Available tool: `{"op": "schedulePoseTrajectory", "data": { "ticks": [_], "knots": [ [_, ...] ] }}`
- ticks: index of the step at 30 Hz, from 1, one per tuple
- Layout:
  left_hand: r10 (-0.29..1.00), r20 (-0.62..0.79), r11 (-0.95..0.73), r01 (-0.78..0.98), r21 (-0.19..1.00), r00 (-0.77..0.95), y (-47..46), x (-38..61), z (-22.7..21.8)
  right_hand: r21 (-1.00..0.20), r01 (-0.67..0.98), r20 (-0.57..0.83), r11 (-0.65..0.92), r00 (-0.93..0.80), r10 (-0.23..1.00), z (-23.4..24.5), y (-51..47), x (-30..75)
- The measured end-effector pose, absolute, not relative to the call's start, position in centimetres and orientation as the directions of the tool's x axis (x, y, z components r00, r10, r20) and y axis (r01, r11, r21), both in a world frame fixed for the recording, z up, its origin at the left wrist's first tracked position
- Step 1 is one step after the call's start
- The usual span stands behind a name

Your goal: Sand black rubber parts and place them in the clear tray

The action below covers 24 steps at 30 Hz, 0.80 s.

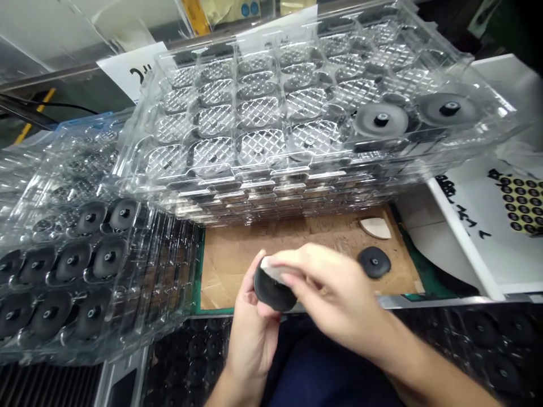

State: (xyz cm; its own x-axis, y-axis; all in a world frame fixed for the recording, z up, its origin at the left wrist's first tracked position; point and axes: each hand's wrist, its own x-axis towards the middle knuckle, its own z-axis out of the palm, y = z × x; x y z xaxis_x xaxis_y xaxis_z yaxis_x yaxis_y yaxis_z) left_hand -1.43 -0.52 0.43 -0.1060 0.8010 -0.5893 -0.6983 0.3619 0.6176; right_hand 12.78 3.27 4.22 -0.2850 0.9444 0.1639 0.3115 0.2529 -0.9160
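Note:
My left hand [253,325] holds a round black disc [271,293], its fingers wrapped round the edge and the disc tilted. Over the disc, my right hand [339,282] pinches a small white pad [271,268] against its surface. The fingers partly hide the pad, so its full shape does not show. On the cardboard sheet [237,243] to the right lies another black disc [374,262] with a small central hub. Just behind that one is a white wedge-shaped piece [375,228].
A stack of clear plastic trays [263,152] stands behind the hands, two black discs [380,120] in its top tray. At left, another tray stack [139,271] holds several discs. A white box [470,249] at right contains a sheet of round stickers [524,200].

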Motion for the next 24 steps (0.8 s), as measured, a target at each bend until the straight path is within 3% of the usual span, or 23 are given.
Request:
{"op": "schedulePoseTrajectory", "data": {
  "ticks": [4, 8, 12, 16, 19, 22, 24],
  "knots": [
    [0.841, -0.541, 0.366, -0.710, 0.602, -0.025, 0.2, -1.5, -0.3, -0.942, 0.326, -0.039, 0.081, -0.345, 0.938, 1.7, 2.8, 14.1],
    [0.842, -0.539, 0.372, -0.712, 0.595, -0.010, 0.4, -2.0, -1.1, -0.879, 0.473, -0.174, -0.066, -0.187, 0.967, -3.8, 0.8, 15.8],
    [0.839, -0.543, 0.412, -0.699, 0.584, 0.040, 0.5, -1.8, -1.1, -0.875, 0.478, -0.183, -0.073, -0.187, 0.965, -5.7, 0.0, 15.9],
    [0.843, -0.532, 0.429, -0.691, 0.581, 0.076, 0.3, -1.2, -0.7, -0.907, 0.421, -0.054, -0.020, -0.068, 0.996, -0.7, 2.0, 14.2],
    [0.817, -0.564, 0.489, -0.666, 0.564, 0.123, 0.0, -1.3, -0.5, -0.923, 0.334, 0.119, 0.193, -0.231, 0.966, 3.3, 3.3, 12.6],
    [0.769, -0.629, 0.535, -0.656, 0.532, 0.117, -0.3, -1.7, -0.7, -0.921, 0.322, 0.033, 0.221, -0.501, 0.865, 4.6, 3.8, 11.8],
    [0.766, -0.635, 0.525, -0.663, 0.534, 0.095, -0.5, -1.9, -0.7, -0.916, 0.351, -0.033, 0.192, -0.543, 0.839, 4.4, 3.8, 11.5]
  ]
}}
